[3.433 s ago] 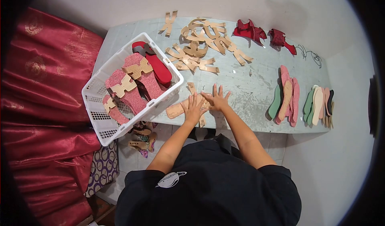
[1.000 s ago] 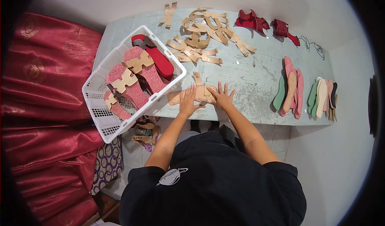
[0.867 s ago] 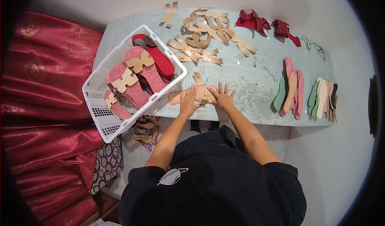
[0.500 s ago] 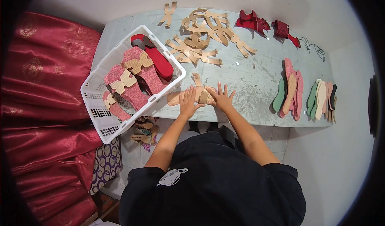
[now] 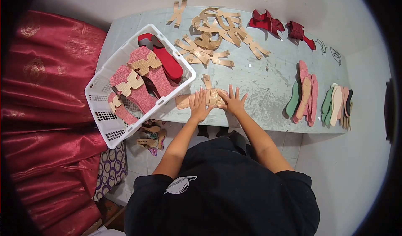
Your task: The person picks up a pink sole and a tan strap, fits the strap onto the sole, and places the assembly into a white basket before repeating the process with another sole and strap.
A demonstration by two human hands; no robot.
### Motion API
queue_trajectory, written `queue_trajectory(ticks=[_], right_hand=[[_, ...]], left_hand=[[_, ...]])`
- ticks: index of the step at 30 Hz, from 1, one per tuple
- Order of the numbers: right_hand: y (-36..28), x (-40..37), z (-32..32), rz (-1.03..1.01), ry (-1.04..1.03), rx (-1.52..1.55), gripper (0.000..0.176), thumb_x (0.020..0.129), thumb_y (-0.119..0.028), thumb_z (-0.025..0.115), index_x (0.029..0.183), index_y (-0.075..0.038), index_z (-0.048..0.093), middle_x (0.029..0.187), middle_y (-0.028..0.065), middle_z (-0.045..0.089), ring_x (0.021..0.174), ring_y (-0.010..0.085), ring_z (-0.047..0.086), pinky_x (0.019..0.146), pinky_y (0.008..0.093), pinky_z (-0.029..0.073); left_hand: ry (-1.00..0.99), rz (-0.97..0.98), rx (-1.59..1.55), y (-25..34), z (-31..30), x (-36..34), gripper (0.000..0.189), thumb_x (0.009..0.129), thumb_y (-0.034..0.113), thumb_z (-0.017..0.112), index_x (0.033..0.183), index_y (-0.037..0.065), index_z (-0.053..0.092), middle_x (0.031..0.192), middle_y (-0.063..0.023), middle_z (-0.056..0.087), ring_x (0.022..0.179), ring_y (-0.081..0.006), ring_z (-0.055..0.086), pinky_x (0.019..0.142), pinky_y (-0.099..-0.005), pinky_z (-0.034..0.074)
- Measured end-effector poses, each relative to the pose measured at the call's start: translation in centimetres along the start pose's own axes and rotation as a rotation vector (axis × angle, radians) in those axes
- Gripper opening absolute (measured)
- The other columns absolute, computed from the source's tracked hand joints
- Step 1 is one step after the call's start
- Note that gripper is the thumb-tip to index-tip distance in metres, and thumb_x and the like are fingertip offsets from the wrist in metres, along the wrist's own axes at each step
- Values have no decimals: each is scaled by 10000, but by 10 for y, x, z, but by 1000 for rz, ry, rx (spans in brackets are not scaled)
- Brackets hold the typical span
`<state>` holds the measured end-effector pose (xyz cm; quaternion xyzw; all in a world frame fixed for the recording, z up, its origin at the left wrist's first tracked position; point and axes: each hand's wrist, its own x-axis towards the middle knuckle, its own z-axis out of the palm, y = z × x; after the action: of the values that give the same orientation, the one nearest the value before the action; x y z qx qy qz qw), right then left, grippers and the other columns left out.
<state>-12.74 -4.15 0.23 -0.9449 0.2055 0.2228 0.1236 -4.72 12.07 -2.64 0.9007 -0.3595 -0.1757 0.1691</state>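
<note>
A tan, patterned insole [image 5: 183, 102] lies lengthwise on the table in front of me. A tan strap [image 5: 206, 81] sticks out beyond its far edge. My left hand [image 5: 199, 106] lies flat across the middle of the insole, its fingers stretched forward. At the insole's right end rests my right hand [image 5: 234, 103], fingers spread, the thumb side touching the sole. Between the hands a patterned tan stretch of the piece shows; the parts under my palms are hidden.
A white plastic basket [image 5: 97, 114] with pink and red sandals stands at the left. Tan strap pieces [image 5: 201, 54] are heaped at the back, near red uppers [image 5: 266, 22]. Pink and green soles [image 5: 307, 98] lie right, with more soles [image 5: 336, 104] by the edge.
The brownish strap end that showed between my hands is no longer seen; lighter patterned material shows there now. Both hands stay in nearly the same place.
</note>
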Motion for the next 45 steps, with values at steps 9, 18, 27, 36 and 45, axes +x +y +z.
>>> queue_trajectory(ticks=[9, 18, 27, 36, 45], right_hand=[[-2, 0, -1, 26, 8, 11, 748, 648, -701, 474, 1301, -528, 153, 1461, 83, 4, 1324, 378, 4, 893, 720, -49], [-2, 0, 2, 33, 45, 23, 752, 637, -686, 509, 1292, -539, 169, 1460, 82, 42, 1325, 374, 27, 894, 719, -48], [-2, -1, -3, 26, -9, 9, 726, 672, -692, 460, 1309, -513, 162, 1460, 84, -15, 1322, 385, 1, 891, 728, -10], [-2, 1, 1, 52, -3, 52, 767, 631, -675, 527, 1290, -546, 156, 1463, 56, -2, 1331, 350, -18, 898, 717, -52], [-3, 1, 0, 56, -7, 61, 751, 654, -641, 546, 1294, -537, 167, 1463, 66, -8, 1329, 358, -21, 895, 720, -41]], left_hand=[[90, 42, -8, 8, 6, -5, 718, 818, 479, 461, 1398, 198, 145, 1457, -120, -34, 1334, -324, -34, 982, -589, -77], [138, 74, -102, 11, 4, -9, 516, 852, 403, 458, 1334, 260, 341, 1417, 9, 253, 1329, -332, 70, 989, -589, -51], [148, 79, -114, 17, 4, -18, 434, 811, 335, 554, 1228, 224, 499, 1296, -55, 440, 1281, -289, 271, 998, -583, -6], [438, 104, -255, 7, 11, -8, 331, 727, 300, 650, 1043, 200, 645, 945, -42, 562, 1109, -245, 427, 980, -479, 163], [388, 32, -282, 7, -2, 2, 339, 694, 293, 670, 1023, 212, 654, 969, -4, 575, 1046, -227, 438, 928, -390, 248]])
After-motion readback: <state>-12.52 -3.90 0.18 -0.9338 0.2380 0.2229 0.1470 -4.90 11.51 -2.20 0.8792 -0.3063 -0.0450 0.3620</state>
